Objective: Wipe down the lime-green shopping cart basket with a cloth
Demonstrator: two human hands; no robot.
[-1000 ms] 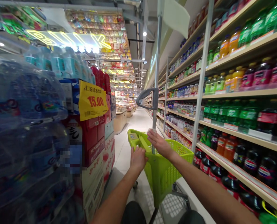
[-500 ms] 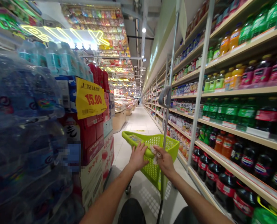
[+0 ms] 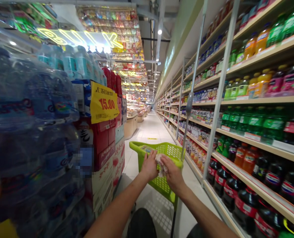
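A lime-green plastic shopping cart (image 3: 161,186) with a lattice of holes stands before me in the aisle. My left hand (image 3: 149,168) is closed over its near rim, beside a small label panel (image 3: 147,149) set in the top. My right hand (image 3: 173,174) pinches a crumpled whitish tissue (image 3: 162,165) against the same rim, close to the left hand's fingers. Part of the rim is hidden beneath both hands. A thin metal pole (image 3: 196,59) with a grey fitting (image 3: 189,104) rises on the cart's right side.
To the left are stacked wrapped water bottles (image 3: 50,145) and cartons (image 3: 104,145) with a yellow price sign (image 3: 104,103). Shelves of drinks (image 3: 251,132) line the right. A pale tiled floor (image 3: 150,124) runs between them, past wooden display bins (image 3: 130,127).
My right hand, with the tissue, has come leftward along the rim, nearer the left hand. The surroundings and the pole appear further right in view, and the pole leans more.
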